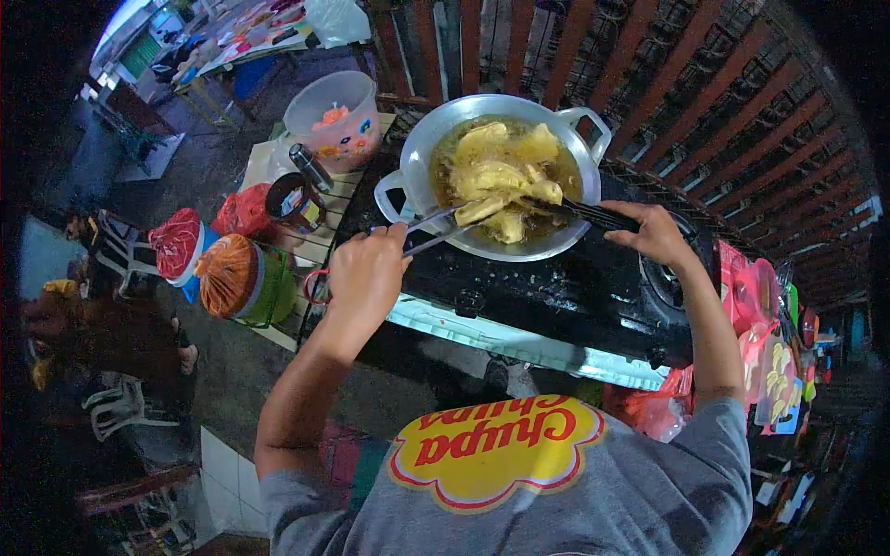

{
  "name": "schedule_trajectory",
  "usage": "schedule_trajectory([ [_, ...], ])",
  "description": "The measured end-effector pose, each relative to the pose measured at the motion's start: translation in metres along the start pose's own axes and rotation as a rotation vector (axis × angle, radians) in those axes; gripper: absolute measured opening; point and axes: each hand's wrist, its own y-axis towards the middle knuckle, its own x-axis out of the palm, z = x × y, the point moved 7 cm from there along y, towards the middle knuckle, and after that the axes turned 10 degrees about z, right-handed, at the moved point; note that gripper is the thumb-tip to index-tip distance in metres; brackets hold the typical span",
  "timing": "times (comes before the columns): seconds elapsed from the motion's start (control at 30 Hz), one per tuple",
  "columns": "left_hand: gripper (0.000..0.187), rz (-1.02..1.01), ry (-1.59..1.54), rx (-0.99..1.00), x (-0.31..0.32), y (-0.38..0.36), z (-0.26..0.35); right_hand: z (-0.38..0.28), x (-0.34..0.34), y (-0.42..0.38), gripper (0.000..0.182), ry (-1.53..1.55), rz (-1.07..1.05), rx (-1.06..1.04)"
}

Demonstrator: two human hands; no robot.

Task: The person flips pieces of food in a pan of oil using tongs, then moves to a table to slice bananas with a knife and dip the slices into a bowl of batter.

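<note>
A wide silver wok (417,153) with two loop handles sits on the black gas stove (528,287). In its bubbling oil (454,176) float several pale yellow battered pieces (501,176). My left hand (366,269) is closed around metal tongs (436,243), whose arms reach over the near left rim to a fried piece (477,210). From the right, my right hand (656,232) grips a black spatula (603,216); its front end goes in among the pieces, partly hidden by them.
Left of the stove, a slatted wooden surface (269,167) holds a clear bucket (334,120), a dark flask (311,167) and lidded tubs (236,278). A brown slatted fence (640,65) stands close behind the wok. At right lies a tray of pale slices (779,380).
</note>
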Motion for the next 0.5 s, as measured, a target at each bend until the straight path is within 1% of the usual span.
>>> schedule_trajectory([
  [0.07,0.029,0.015,0.018,-0.012,-0.006,0.002,0.000,0.000,-0.003,-0.003,0.048,0.028,0.010,-0.022],
  [0.13,0.028,0.025,0.016,-0.005,-0.004,0.002,-0.002,-0.001,-0.005,-0.005,0.048,0.010,0.000,-0.072],
  [0.2,0.027,0.036,0.015,0.003,-0.003,0.002,-0.004,-0.002,-0.007,-0.006,0.047,-0.027,-0.019,-0.070],
  [0.27,0.026,0.006,0.023,0.003,0.000,0.001,-0.006,0.000,-0.007,-0.008,0.047,-0.064,-0.038,-0.065],
  [0.37,0.026,0.019,0.036,-0.005,0.000,-0.001,-0.010,0.010,-0.013,-0.012,0.048,-0.044,-0.023,-0.046],
  [0.4,0.026,0.019,0.034,-0.005,0.000,-0.001,-0.012,0.012,-0.019,-0.013,0.050,-0.029,0.018,-0.087],
  [0.43,0.026,0.003,0.051,-0.014,0.001,-0.001,-0.015,0.012,-0.024,-0.015,0.051,-0.015,0.060,-0.127],
  [0.47,0.027,-0.013,0.067,-0.023,0.002,-0.001,-0.016,0.013,-0.026,-0.017,0.051,-0.018,0.060,-0.123],
  [0.5,0.028,-0.067,0.102,-0.054,-0.003,0.000,-0.013,0.012,-0.029,-0.018,0.051,-0.055,0.069,-0.144],
])
